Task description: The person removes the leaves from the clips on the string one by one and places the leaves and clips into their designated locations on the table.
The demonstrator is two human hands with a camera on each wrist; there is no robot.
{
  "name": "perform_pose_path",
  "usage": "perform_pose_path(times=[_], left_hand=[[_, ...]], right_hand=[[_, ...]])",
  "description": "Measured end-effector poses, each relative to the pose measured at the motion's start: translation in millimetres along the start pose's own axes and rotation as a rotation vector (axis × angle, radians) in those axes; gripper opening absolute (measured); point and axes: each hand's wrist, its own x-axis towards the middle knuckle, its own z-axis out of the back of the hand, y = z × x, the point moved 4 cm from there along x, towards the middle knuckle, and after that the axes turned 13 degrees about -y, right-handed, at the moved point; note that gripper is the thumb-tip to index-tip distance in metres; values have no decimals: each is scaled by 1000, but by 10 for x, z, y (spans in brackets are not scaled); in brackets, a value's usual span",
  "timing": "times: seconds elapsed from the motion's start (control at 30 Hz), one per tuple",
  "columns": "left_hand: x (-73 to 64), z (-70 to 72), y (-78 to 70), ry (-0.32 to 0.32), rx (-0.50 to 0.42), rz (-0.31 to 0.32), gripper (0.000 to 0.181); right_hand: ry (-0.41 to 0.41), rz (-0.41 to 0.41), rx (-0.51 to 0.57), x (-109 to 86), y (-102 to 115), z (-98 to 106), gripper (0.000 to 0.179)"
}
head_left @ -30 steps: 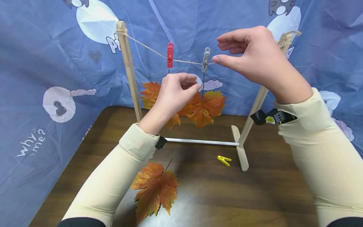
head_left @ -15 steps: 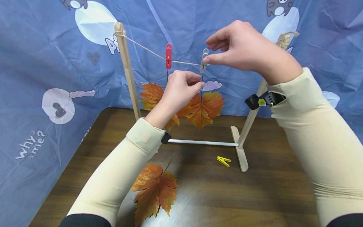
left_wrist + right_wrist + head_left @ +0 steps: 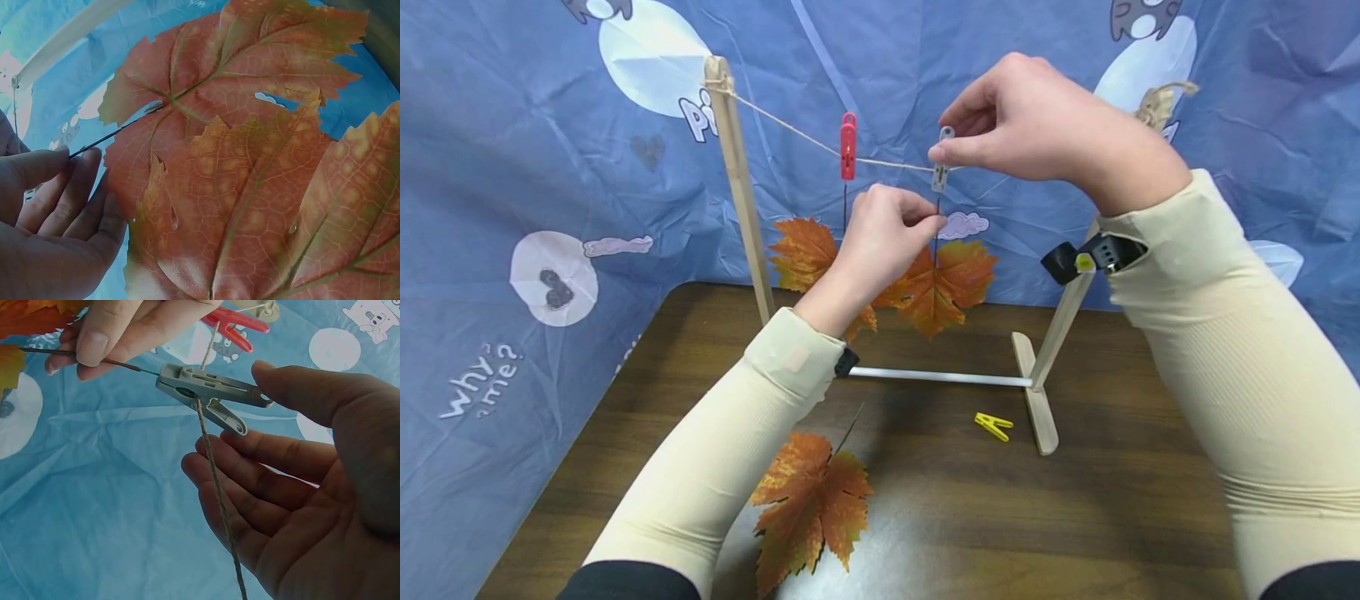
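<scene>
Head view alone is showing a yellow peg (image 3: 988,422) on the desk (image 3: 1120,492). Left grip (image 3: 882,239), partly covering the left leaf (image 3: 803,250), is pinching the stem (image 3: 122,363) of the hanging right leaf (image 3: 940,287); right grip (image 3: 1030,125), the gray peg (image 3: 215,382).

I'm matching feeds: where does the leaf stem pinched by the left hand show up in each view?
Head: stem just right of centre, above the middle, between the grey clothespin and the leaf.
Left wrist: stem left of centre, slanting up from the fingertips to a leaf.
Right wrist: stem at upper left, running to the grey clothespin.
Shared landmark: the left hand, in all three views.
</scene>
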Motion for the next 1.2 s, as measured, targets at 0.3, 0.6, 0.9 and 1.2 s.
perform_pose_path(times=[0.3, 0.6, 0.9, 1.2], left_hand=[[2, -11, -12, 14, 27, 14, 11], [-2, -39, -17, 26, 36, 21, 10], [-31, -80, -2, 45, 51, 15, 11], [-54, -88, -33, 52, 91, -24, 9]], right_hand=[[-23, 46, -32, -16, 3, -2, 38], [-131, 130, -78, -26, -4, 70, 24], [-179, 71, -92, -42, -34, 156, 28], [-257, 22, -58, -45, -52, 290, 30]])
